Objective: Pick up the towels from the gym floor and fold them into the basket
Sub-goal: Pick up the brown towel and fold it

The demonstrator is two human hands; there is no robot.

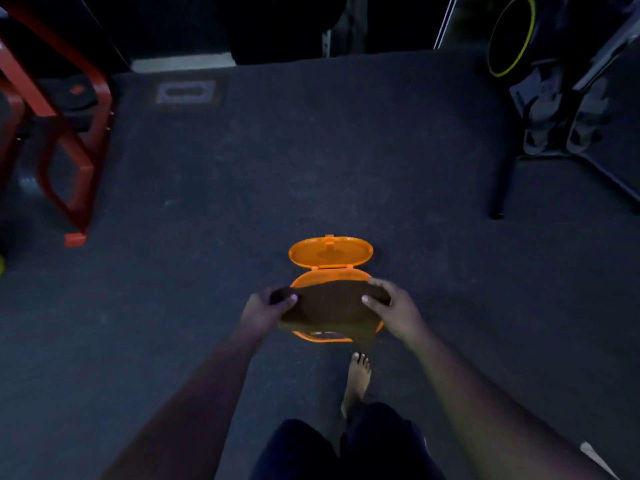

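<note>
two hands hold one brown towel [329,306] stretched over the orange basket [304,336]: left hand [268,306] grips its left end, right hand [389,306] its right end. lid [330,252] flipped open behind. bare foot [358,379] just beside basket.

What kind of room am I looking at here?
Most likely a gym: dark rubber-like floor, a red steel equipment frame at left, and an exercise machine with a yellow-rimmed wheel at right.
</note>
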